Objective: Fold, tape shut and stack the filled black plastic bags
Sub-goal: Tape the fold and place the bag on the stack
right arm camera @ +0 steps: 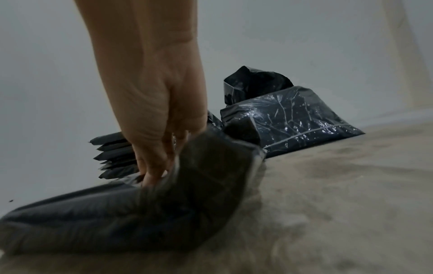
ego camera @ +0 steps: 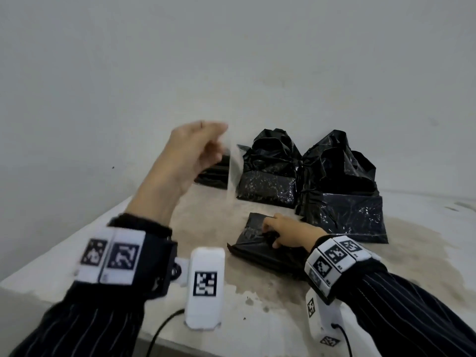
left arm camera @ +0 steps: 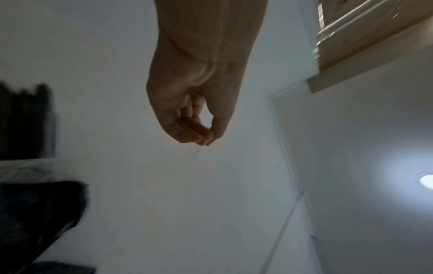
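A person is working at a pale stone-like table, its top blotched with darker, damp-looking stains and set into the corner of a room with plain grey-white walls. The right hand is resting on a folded black bag lying flat near the front of the table, its fingers curling down over the folded flap and pressing it to the packet; the right wrist view is showing those fingers tucked against the plastic. The left hand is hanging raised above the table, blurred, with fingertips and thumb pinched together on a strip of clear tape that is dangling down from them. Behind, against the wall, a low stack of flat folded bags is sitting at the left, with two heaps of unfolded, crumpled black bags standing just beside it to the right. The left wrist view is showing a lit ceiling lamp and a pale wooden frame overhead.
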